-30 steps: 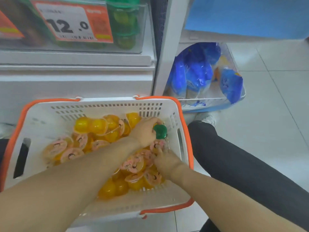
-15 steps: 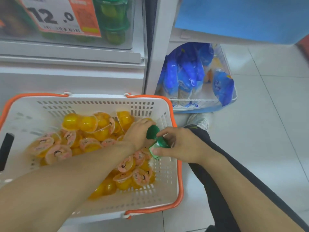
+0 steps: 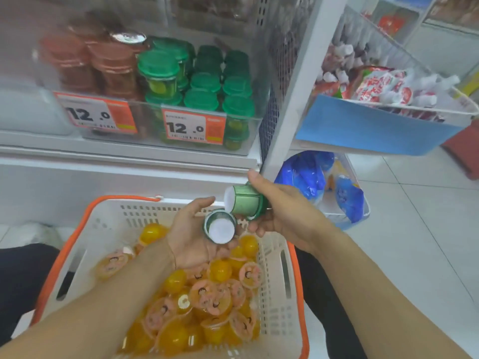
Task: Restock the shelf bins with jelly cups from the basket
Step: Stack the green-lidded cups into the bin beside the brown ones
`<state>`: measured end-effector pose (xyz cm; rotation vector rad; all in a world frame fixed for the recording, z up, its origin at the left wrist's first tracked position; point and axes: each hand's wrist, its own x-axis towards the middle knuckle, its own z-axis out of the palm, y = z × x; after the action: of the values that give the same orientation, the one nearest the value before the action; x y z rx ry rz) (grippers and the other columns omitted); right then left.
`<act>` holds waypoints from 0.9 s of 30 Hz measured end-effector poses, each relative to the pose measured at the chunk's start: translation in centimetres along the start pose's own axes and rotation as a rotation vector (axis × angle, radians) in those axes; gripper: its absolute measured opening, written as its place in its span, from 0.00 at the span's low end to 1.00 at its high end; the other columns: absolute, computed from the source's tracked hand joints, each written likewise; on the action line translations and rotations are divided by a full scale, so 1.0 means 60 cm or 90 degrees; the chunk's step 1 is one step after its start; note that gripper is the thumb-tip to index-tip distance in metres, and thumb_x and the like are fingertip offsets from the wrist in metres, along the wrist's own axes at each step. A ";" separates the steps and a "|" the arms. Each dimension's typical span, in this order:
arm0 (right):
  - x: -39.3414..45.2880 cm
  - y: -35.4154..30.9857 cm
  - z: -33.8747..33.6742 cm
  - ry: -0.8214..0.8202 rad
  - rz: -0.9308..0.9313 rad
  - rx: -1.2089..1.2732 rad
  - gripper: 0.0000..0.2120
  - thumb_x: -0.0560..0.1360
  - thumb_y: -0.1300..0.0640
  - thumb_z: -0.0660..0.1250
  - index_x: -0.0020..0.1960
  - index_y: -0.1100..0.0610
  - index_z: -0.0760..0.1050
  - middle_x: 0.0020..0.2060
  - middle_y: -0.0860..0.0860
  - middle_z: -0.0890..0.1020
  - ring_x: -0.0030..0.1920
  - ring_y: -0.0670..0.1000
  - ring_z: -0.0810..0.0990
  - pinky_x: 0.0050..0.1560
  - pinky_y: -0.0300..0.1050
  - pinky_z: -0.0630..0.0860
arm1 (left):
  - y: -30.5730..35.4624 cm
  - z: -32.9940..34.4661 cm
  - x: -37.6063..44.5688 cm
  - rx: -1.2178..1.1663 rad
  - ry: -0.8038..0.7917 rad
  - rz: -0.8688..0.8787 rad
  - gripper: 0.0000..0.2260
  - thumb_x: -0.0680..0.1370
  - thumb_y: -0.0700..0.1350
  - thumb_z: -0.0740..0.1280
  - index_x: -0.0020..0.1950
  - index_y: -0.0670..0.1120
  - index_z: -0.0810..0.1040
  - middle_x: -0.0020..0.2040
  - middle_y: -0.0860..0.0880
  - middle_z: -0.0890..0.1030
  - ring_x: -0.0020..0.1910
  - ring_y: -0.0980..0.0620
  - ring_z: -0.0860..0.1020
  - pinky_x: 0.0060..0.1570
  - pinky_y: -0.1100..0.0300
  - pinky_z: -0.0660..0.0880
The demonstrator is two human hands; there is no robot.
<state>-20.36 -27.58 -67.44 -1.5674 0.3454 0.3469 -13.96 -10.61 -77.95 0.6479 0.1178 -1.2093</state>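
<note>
A white basket [image 3: 103,224] with an orange rim sits low in front of me, holding several yellow jelly cups [image 3: 217,273] with pink lids. My left hand [image 3: 191,239] is palm-up above the basket and cradles a green jelly cup [image 3: 220,226], its white bottom facing me. My right hand [image 3: 282,213] grips a second green jelly cup [image 3: 242,202] lying sideways, just above the first. On the shelf above stands a clear bin [image 3: 248,130] packed with green-lidded cups [image 3: 204,81].
Left of the green cups, the shelf bin holds red-brown cups [image 3: 114,66]. Orange price tags [image 3: 194,126] hang on the bin front. A white upright [image 3: 293,99] divides the shelf from wire baskets of blue bags [image 3: 308,174] and red-white packs [image 3: 383,84]. White tiled floor lies to the right.
Both hands have lifted out of the basket, each with a green cup. My left palm has turned upward. The view has tilted up and the shelf bin is in sight.
</note>
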 end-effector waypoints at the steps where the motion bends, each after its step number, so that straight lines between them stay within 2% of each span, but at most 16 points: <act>1: -0.003 -0.025 0.011 0.014 -0.011 -0.050 0.28 0.77 0.38 0.65 0.52 0.64 0.81 0.36 0.59 0.83 0.30 0.55 0.80 0.32 0.45 0.76 | 0.014 0.020 -0.013 0.072 0.021 0.010 0.24 0.73 0.57 0.67 0.58 0.38 0.78 0.46 0.38 0.78 0.37 0.42 0.79 0.35 0.55 0.76; 3: -0.008 -0.072 0.027 0.053 -0.031 -0.144 0.28 0.76 0.38 0.65 0.48 0.65 0.81 0.33 0.61 0.83 0.29 0.56 0.81 0.30 0.44 0.78 | 0.050 0.057 -0.046 0.307 0.056 0.025 0.19 0.76 0.55 0.65 0.48 0.37 0.80 0.40 0.39 0.80 0.32 0.46 0.79 0.31 0.58 0.76; 5: -0.009 -0.110 0.032 0.095 -0.028 -0.214 0.30 0.77 0.37 0.64 0.45 0.66 0.81 0.32 0.62 0.83 0.25 0.55 0.80 0.26 0.42 0.76 | 0.091 0.089 -0.084 0.596 0.074 0.028 0.19 0.78 0.54 0.65 0.44 0.38 0.81 0.40 0.39 0.83 0.34 0.48 0.80 0.37 0.59 0.77; 7: -0.006 -0.135 0.040 0.115 0.001 -0.254 0.32 0.77 0.36 0.62 0.45 0.68 0.80 0.30 0.62 0.83 0.23 0.54 0.78 0.24 0.41 0.74 | 0.129 0.103 -0.127 0.875 0.123 0.043 0.18 0.77 0.60 0.69 0.48 0.44 0.84 0.41 0.46 0.85 0.39 0.52 0.81 0.44 0.56 0.77; 8: -0.003 -0.143 0.045 0.114 0.017 -0.271 0.32 0.78 0.36 0.61 0.44 0.67 0.79 0.29 0.62 0.83 0.22 0.54 0.77 0.23 0.40 0.73 | 0.146 0.105 -0.146 0.991 0.167 0.070 0.19 0.74 0.64 0.71 0.53 0.50 0.83 0.40 0.51 0.85 0.39 0.56 0.81 0.44 0.58 0.76; 10: 0.005 -0.151 0.061 0.095 0.044 -0.301 0.30 0.79 0.37 0.59 0.44 0.65 0.78 0.27 0.60 0.81 0.20 0.53 0.76 0.21 0.37 0.71 | 0.163 0.109 -0.177 1.116 0.243 0.156 0.25 0.68 0.69 0.72 0.61 0.61 0.76 0.40 0.55 0.82 0.39 0.62 0.80 0.45 0.60 0.76; 11: 0.010 -0.153 0.071 0.083 0.053 -0.308 0.30 0.79 0.37 0.58 0.44 0.64 0.77 0.26 0.59 0.80 0.20 0.52 0.74 0.21 0.36 0.70 | 0.165 0.112 -0.186 1.135 0.260 0.197 0.26 0.68 0.69 0.72 0.62 0.63 0.72 0.41 0.55 0.82 0.39 0.62 0.81 0.46 0.59 0.77; 13: 0.022 -0.154 0.091 0.050 0.063 -0.307 0.30 0.80 0.37 0.56 0.45 0.64 0.78 0.26 0.59 0.79 0.19 0.52 0.71 0.21 0.36 0.68 | 0.163 0.107 -0.193 1.139 0.269 0.270 0.22 0.70 0.66 0.73 0.60 0.64 0.70 0.47 0.56 0.81 0.41 0.61 0.82 0.48 0.56 0.79; 16: 0.040 -0.155 0.114 0.017 0.053 -0.282 0.32 0.81 0.36 0.52 0.43 0.63 0.78 0.25 0.58 0.77 0.18 0.51 0.68 0.19 0.35 0.63 | 0.162 0.089 -0.190 1.030 0.232 0.388 0.13 0.75 0.56 0.73 0.57 0.59 0.76 0.49 0.56 0.83 0.46 0.57 0.83 0.49 0.51 0.80; 18: 0.049 -0.157 0.123 0.008 0.043 -0.242 0.32 0.81 0.35 0.50 0.42 0.60 0.78 0.25 0.57 0.75 0.18 0.50 0.66 0.20 0.35 0.60 | 0.167 0.078 -0.192 0.957 0.209 0.402 0.14 0.76 0.53 0.73 0.60 0.59 0.77 0.49 0.54 0.84 0.46 0.55 0.83 0.49 0.49 0.80; 21: 0.060 -0.159 0.131 0.006 0.049 -0.246 0.31 0.80 0.33 0.52 0.36 0.56 0.77 0.24 0.55 0.73 0.19 0.49 0.64 0.21 0.34 0.57 | 0.173 0.072 -0.193 0.979 0.192 0.393 0.25 0.72 0.59 0.75 0.65 0.65 0.69 0.49 0.54 0.83 0.47 0.54 0.83 0.49 0.46 0.80; 24: 0.068 -0.162 0.128 0.003 0.059 -0.277 0.36 0.79 0.32 0.51 0.26 0.55 0.77 0.22 0.54 0.72 0.18 0.49 0.63 0.22 0.34 0.57 | 0.177 0.073 -0.182 1.040 0.198 0.415 0.22 0.74 0.62 0.71 0.64 0.66 0.66 0.46 0.55 0.83 0.41 0.58 0.82 0.44 0.47 0.80; 25: 0.069 -0.162 0.125 -0.003 0.060 -0.282 0.37 0.79 0.31 0.50 0.25 0.55 0.78 0.22 0.54 0.72 0.18 0.49 0.63 0.21 0.34 0.57 | 0.178 0.074 -0.179 1.046 0.199 0.416 0.20 0.75 0.62 0.69 0.64 0.65 0.66 0.45 0.55 0.83 0.39 0.58 0.82 0.42 0.47 0.80; 27: 0.069 -0.165 0.119 -0.016 0.046 -0.285 0.38 0.79 0.29 0.47 0.31 0.55 0.79 0.23 0.55 0.75 0.19 0.49 0.66 0.20 0.34 0.60 | 0.182 0.073 -0.174 1.052 0.206 0.411 0.20 0.75 0.65 0.67 0.63 0.65 0.67 0.45 0.54 0.83 0.39 0.57 0.82 0.43 0.47 0.80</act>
<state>-12.45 -20.21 -60.43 -1.9898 0.3189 0.5254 -9.17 -2.10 -65.66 2.0975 -0.8625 -0.3169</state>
